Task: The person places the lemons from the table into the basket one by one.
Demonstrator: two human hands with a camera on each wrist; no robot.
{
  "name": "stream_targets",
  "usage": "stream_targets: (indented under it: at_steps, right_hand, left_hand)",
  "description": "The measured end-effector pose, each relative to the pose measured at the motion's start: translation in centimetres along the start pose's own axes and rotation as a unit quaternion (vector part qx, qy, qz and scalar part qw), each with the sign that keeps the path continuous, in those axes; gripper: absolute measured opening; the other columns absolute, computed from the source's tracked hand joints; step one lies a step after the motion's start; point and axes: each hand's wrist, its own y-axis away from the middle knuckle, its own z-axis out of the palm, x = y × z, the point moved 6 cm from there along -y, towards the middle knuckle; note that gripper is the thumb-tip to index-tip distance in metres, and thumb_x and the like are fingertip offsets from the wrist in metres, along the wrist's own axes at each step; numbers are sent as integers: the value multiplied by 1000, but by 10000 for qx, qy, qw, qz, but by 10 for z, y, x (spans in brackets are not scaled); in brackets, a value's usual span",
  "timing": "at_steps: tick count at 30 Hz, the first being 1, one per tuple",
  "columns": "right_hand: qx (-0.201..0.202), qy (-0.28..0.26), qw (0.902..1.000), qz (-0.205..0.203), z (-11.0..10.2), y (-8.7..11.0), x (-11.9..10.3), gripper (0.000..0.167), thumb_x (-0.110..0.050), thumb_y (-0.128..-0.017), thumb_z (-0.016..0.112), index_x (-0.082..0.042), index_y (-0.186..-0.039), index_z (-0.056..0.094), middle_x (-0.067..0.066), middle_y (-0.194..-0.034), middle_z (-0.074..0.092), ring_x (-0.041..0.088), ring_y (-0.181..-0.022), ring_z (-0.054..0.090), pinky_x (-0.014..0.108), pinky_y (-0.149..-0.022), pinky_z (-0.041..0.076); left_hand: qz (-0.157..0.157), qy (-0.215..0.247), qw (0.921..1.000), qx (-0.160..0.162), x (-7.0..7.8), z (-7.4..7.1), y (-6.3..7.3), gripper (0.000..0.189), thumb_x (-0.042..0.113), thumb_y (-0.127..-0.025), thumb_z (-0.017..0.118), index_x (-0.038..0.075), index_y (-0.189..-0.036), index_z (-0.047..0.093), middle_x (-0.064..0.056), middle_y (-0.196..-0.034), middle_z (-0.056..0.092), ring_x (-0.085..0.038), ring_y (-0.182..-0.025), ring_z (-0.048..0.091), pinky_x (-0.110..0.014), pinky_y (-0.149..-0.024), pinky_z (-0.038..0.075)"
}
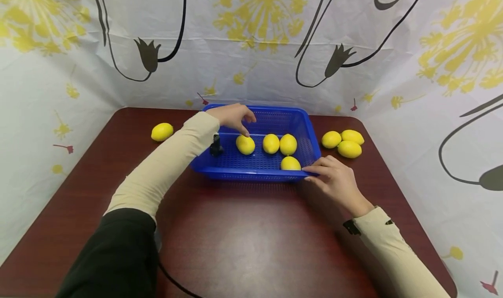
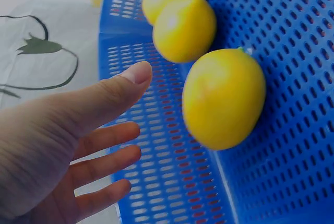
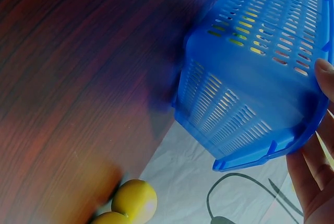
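A blue perforated plastic basket (image 1: 251, 172) stands on the table with several yellow lemons inside. My left hand (image 1: 233, 116) reaches over its left part, fingers apart and holding nothing. Just below the thumb lies the leftmost lemon (image 1: 245, 145). In the left wrist view a gap separates the thumb (image 2: 122, 85) from that lemon (image 2: 224, 98). At the basket's near right corner my right hand (image 1: 334, 178) grips the rim, its thumb on the outer wall. The right wrist view shows the fingers (image 3: 305, 174) curled over the rim; part of this hand is cut off.
To the left of the basket, a single lemon (image 1: 162, 132) lies on the dark brown table (image 1: 251, 237). Three more lemons (image 1: 349, 149) cluster off its right side. Patterned white cloth (image 1: 251, 71) hangs behind and beside the table. A black cable (image 1: 177, 282) runs near the front.
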Motion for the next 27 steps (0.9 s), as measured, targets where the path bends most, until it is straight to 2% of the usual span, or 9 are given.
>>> stream_targets:
  at_steps: [6,14,23,27]
  right_hand:
    - [2,-34,10000,10,1,0,0,30,-17,-69,89,-17,-98,80,-3,-85,68,11,-79,56,24,-58,45]
    - [85,-61,9999,9,-1,1,-1,30,-16,-68,89,-16,-96,80,-3,-84,68,11,-79,56,23,-58,45]
    - [115,-143,9998,-1,-1,0,-1,30,-15,-67,89,-16,-96,80,-3,-83,68,11,-79,55,21,-58,43]
    - [108,-138,9998,-6,-1,0,-2,30,-15,-67,90,-16,-96,80,-3,-83,68,11,-79,56,21,-58,43]
  left_hand:
    - [140,-43,9996,256,-5,-18,15,60,29,-86,78,9,-138,57,-13,-141,58,-30,-132,54,-41,-112,43]
    - [-2,35,9981,607,-13,-45,39,62,28,-85,79,7,-139,56,-14,-142,57,-33,-133,52,-44,-112,41]
    - [42,152,9953,951,-31,-49,54,62,28,-84,80,8,-137,58,-14,-139,60,-32,-130,56,-45,-112,43]
    - [-42,280,9941,1045,-37,-51,64,62,30,-84,80,11,-139,56,-13,-141,60,-32,-132,54,-45,-113,41]
